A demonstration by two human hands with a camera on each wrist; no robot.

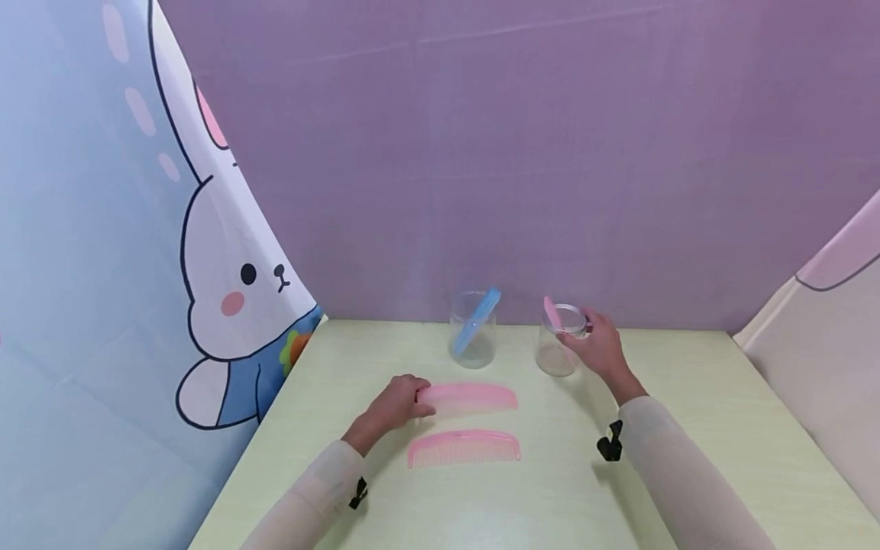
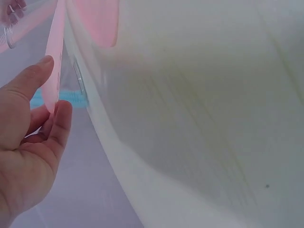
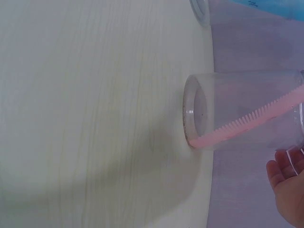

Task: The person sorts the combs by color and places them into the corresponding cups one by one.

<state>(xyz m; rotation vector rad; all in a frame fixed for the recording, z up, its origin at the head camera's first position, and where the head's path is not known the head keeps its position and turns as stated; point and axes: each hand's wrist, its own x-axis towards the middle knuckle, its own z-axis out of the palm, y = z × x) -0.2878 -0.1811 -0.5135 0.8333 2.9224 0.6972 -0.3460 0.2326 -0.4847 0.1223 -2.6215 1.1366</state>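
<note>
Two hands are busy: with our left hand (image 1: pixel 397 402) we pinch one end of a pink comb (image 1: pixel 474 394) reaching toward three o'clock; at its two o'clock, our right hand (image 1: pixel 601 348) grips the rim of a clear jar (image 1: pixel 555 365). The comb looks light, stiff, slick, perhaps brittle-toothed; we best hold its spine.

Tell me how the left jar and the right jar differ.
The left jar holds a blue comb, the right jar a pink comb. The right hand grips the right jar near its rim; no hand touches the left jar. Both are transparent, each comb leaning inside.
</note>
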